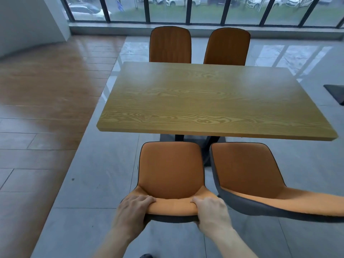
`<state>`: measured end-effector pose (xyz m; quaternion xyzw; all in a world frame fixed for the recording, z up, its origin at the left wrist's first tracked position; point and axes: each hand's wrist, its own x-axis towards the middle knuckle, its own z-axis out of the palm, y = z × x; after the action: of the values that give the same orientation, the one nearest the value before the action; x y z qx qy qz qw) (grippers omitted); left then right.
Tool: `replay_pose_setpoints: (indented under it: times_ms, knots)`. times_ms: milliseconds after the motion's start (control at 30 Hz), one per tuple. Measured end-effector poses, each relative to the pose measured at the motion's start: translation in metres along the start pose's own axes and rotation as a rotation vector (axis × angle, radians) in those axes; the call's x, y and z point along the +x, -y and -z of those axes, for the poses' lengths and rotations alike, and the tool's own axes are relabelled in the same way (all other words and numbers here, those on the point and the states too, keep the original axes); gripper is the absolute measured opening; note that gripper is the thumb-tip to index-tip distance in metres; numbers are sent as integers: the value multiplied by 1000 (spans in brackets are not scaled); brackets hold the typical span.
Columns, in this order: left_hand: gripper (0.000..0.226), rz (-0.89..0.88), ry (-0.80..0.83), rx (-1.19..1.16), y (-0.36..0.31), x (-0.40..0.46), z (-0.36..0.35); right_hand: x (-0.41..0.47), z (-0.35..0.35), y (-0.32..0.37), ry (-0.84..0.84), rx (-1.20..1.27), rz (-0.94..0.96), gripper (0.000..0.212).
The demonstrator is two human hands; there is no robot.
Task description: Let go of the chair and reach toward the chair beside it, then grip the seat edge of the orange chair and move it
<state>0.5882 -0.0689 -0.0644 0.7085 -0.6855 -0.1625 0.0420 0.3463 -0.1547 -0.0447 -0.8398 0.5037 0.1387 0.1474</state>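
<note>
**Desk:** What have you got in the head view?

**Operator:** I see both hands on the top edge of the near left chair, the orange one straight ahead of me, its back rim facing me and its seat pointing at the surface. The left hand grips the left end of that rim, and the right hand grips the right end.

**Desk:** How are the hands set?

**Operator:** Each is closed around the backrest. Fingers curl over the padded orange front, and the heel of each hand sits against the dark shell behind. Thumbs I cannot make out.

**Desk:** And the line that matters?

**Operator:** The rim runs left to right between my hands, square to my arms. Both hands are equally near, one at each end. The chair stands just short of the surface's near edge, the front of the seat almost under it. The way in is straight ahead from the hands, I judge.

**Desk:** Neighbours?

**Operator:** A second near chair stands just beside it on the right, turned slightly, a narrow gap between the two shells. Two far chairs face me across the surface, and windows run behind them.
</note>
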Motion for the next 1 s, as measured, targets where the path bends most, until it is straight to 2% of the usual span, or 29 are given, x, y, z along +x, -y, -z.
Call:
replay_pose_setpoints:
  times_ms: [367, 800, 900, 1000]
  knots:
    - [51, 55, -54, 20, 26, 19, 12, 25, -9, 20, -93, -10, 0, 43]
    - [45, 1, -31, -6, 18, 16, 0, 15, -3, 11, -24, -20, -84, 52]
    - [48, 17, 82, -22, 18, 20, 6, 10, 2, 12, 33, 1, -117, 75]
    - [81, 51, 267, -17, 7, 26, 25, -2, 16, 1, 65, -6, -125, 102]
